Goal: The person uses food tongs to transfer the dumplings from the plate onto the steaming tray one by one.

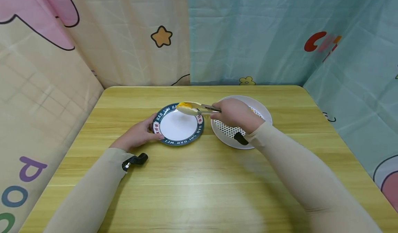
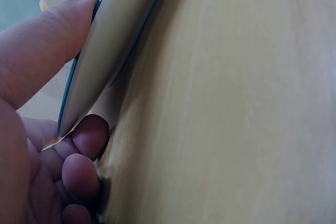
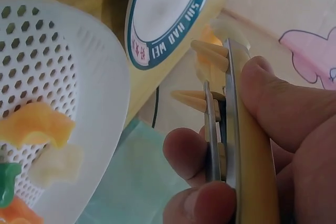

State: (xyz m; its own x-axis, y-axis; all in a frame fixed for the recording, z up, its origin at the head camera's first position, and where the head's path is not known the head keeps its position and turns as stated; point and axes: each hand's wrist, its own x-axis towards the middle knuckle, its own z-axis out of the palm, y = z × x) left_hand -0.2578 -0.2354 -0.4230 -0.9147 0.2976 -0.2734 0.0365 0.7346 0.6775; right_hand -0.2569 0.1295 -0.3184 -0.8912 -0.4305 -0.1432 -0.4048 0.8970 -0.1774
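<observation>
My left hand (image 1: 136, 133) grips the left rim of a white plate (image 1: 178, 125) with a dark teal lettered border. In the left wrist view, the thumb (image 2: 50, 38) presses the rim from above and the curled fingers (image 2: 81, 177) lie underneath. My right hand (image 1: 234, 112) holds food tongs (image 1: 187, 111) with metal arms and cream-coloured ends. Between those ends sits a yellow-orange piece (image 1: 185, 105), over the plate's far part; its exact kind is unclear.
Right of the plate stands a white perforated colander (image 1: 268, 120), partly hidden by my right arm. Inside it, the right wrist view shows an orange piece (image 3: 37, 124), a pale piece (image 3: 56, 165) and a green piece (image 3: 8, 182). Patterned curtains (image 1: 248, 36) enclose the wooden table (image 1: 186, 184).
</observation>
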